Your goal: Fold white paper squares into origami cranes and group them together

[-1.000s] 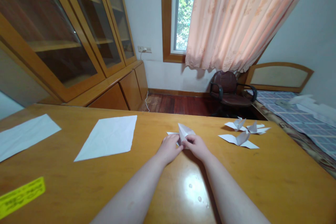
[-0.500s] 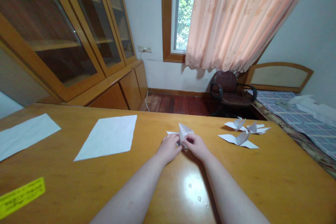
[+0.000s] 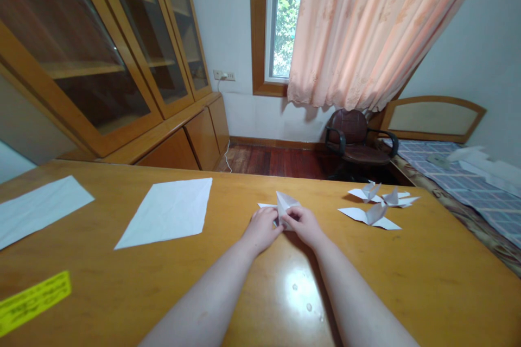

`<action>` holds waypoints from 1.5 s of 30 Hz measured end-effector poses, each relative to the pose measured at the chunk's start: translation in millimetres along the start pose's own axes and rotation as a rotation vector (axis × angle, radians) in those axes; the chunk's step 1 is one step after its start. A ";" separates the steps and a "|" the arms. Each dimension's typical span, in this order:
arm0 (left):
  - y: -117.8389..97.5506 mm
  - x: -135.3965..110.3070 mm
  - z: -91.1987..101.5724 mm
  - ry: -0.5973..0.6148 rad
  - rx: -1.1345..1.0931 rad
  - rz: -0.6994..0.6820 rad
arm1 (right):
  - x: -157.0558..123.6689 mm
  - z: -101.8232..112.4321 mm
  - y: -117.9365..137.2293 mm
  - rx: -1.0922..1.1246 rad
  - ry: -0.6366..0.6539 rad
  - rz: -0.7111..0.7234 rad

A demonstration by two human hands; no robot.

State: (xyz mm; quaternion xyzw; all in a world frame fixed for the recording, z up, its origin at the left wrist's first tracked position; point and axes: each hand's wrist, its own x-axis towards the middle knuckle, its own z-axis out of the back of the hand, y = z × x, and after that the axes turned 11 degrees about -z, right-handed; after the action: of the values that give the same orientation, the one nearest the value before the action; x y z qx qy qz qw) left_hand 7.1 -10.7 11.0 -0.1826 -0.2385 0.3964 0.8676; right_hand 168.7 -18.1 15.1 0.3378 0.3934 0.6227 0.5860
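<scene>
Between my hands, near the far edge of the desk, is a folded white paper [image 3: 284, 203] with one pointed flap standing up and another point sticking out to the left. My left hand [image 3: 264, 226] grips its left side, fingers closed on it and partly hidden. My right hand [image 3: 303, 223] pinches the near right part between thumb and fingers. Several finished-looking origami cranes stand at the right, the closest being a white paper crane [image 3: 372, 216]. Off to the left lies a flat white paper sheet [image 3: 171, 211].
The wooden desk [image 3: 195, 293] carries a second paper sheet [image 3: 40, 209] at far left and a yellow note [image 3: 36, 301] with writing near the front left. Beyond the desk are a glass-door cabinet [image 3: 171, 32], an office chair [image 3: 354, 138] and a bed [image 3: 456, 184].
Almost nothing differs. The upright flap of the folded paper has shifted very slightly left, and both hands stay in place on it.
</scene>
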 end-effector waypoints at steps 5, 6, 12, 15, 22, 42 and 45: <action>-1.8 0.2 1.2 0.011 -0.013 0.019 | 3.6 -0.8 -6.5 -0.017 -0.128 0.034; -2.1 0.3 1.6 0.014 -0.011 0.028 | 4.6 -0.7 -8.3 -0.041 -0.163 0.041; -1.8 1.0 2.4 0.008 0.019 0.068 | 8.3 1.2 -14.9 -0.173 -0.242 0.080; -0.2 1.2 1.5 0.010 0.042 0.080 | 9.7 3.2 -15.8 -0.175 -0.296 0.126; 1.1 1.4 1.6 0.013 0.065 0.091 | 11.9 4.8 -18.0 -0.211 -0.364 0.123; 1.6 2.6 2.8 0.021 0.034 0.083 | 8.9 -2.3 -20.6 -0.214 -0.247 0.051; 2.3 2.7 2.5 0.025 0.034 0.078 | 8.7 -3.1 -21.5 -0.229 -0.202 0.014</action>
State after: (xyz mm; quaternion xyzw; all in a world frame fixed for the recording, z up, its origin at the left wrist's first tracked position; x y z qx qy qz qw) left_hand 5.8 -6.8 12.5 -0.1819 -0.2132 0.4317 0.8574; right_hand 175.2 -9.6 -5.7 0.3324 0.2564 0.6306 0.6527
